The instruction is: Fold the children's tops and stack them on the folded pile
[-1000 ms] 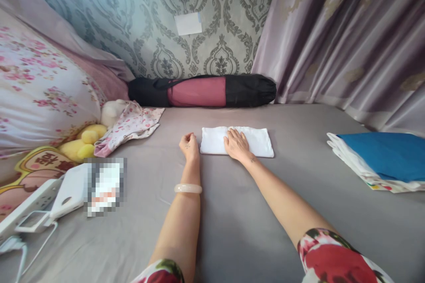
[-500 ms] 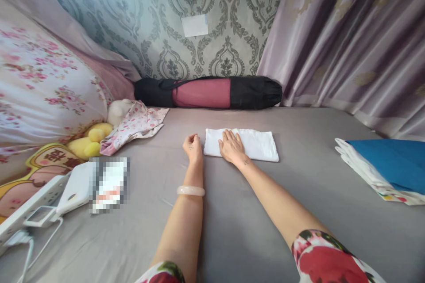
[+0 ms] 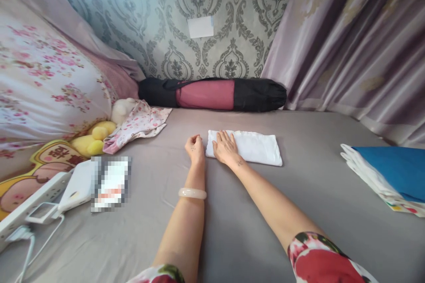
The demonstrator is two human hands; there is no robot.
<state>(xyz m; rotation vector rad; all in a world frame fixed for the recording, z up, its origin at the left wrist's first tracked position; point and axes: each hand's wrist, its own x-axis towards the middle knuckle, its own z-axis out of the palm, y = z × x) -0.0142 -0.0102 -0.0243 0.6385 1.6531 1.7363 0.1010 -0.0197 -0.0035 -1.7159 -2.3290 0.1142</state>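
Observation:
A white folded cloth point(image 3: 257, 146) lies flat on the grey sheet, longer from side to side than from front to back. My right hand point(image 3: 226, 147) rests palm down on its left part, fingers stretched out and a little spread. Just off the cloth's left edge, my left hand point(image 3: 194, 148) is curled closed, thumb side up, with a small gap to the fabric. Nothing shows sticking out of that hand, though its fingertips are partly turned from view. A pale bangle circles the left forearm.
A black and dark pink rolled bag point(image 3: 206, 95) lies along the wall. To the right is a blue and white folded fabric pile point(image 3: 388, 172). Printed clothing point(image 3: 142, 124), yellow plush point(image 3: 91, 139), a white device point(image 3: 79, 183) and a power strip point(image 3: 40, 201) with cables lie left.
My right hand has slid slightly left over the cloth, staying flat. The left hand stays closed beside it. The whole view has shifted a little.

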